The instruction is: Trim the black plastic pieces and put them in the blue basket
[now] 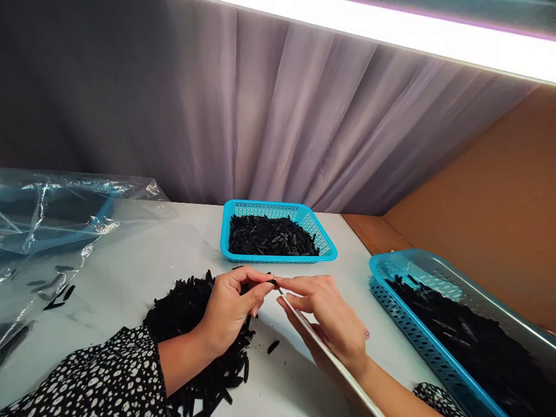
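Your left hand (232, 307) pinches 1 black piece (272, 282); your right hand (332, 315) grips a long white item (343, 369); basket (278, 259) at 12 o'clock.

A small, slender black piece (273, 282) is pinched in the left hand (234, 307), most of it hidden by fingers. A long, thin white implement (322, 346) slants from near right toward far left in the right hand (328, 315), its narrow dark tip (contact is unclear) at the piece.

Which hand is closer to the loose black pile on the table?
Left. The left hand is over the black pile's right side; the right hand is farther right.
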`<state>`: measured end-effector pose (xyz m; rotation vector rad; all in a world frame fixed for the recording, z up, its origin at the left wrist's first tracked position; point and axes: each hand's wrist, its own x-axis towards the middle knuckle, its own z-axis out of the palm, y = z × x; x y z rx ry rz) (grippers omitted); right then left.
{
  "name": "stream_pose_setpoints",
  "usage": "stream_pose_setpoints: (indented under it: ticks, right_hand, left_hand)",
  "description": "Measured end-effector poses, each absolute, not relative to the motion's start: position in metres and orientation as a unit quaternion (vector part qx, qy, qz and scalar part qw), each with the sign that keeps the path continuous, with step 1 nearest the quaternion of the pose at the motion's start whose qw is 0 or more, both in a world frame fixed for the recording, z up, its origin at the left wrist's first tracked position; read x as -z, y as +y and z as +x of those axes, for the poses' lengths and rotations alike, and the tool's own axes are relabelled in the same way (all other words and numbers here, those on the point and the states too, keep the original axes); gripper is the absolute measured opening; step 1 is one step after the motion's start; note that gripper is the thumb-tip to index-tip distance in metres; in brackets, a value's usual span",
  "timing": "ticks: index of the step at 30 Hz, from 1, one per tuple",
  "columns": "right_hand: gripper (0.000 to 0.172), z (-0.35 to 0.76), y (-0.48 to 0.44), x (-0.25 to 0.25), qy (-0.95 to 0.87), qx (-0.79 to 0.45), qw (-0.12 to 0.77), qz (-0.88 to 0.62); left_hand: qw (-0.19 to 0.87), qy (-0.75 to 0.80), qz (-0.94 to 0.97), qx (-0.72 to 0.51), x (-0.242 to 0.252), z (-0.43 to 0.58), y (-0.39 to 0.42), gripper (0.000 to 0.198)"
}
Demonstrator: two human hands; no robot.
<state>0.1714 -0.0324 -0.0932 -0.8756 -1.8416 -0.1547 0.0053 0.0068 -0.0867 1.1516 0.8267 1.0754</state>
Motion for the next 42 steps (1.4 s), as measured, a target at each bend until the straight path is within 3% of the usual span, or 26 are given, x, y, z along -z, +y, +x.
stream_pose_setpoints:
  ticks: [10,17,24,35,42]
  right_hand:
    - [0.011,0.170,-0.034,0.088,-0.777,0.086,0.504,-0.368]
    - [0.014,0.166,-0.041,0.078,-0.810,0.174,0.421,-0.370]
    - [0.014,0.170,-0.038,0.082,-0.785,0.203,0.425,-0.403]
    - [0.009,0.175,-0.034,0.078,-0.627,-0.071,0.531,-0.566]
    - [0.044,0.175,-0.033,0.079,-0.613,-0.220,0.514,-0.559]
  left_hand:
    - [0.627,0.363,0.505,-0.468,0.088,0.004,0.008,0.010]
    - [0.627,0.375,0.497,-0.468,0.085,0.006,0.007,0.014]
    - [0.644,0.370,0.482,-0.464,0.087,0.007,0.004,0.015]
    - [0.697,0.345,0.418,-0.469,0.080,0.007,0.005,0.017]
    - [0.699,0.340,0.427,-0.462,0.080,0.006,0.004,0.016]
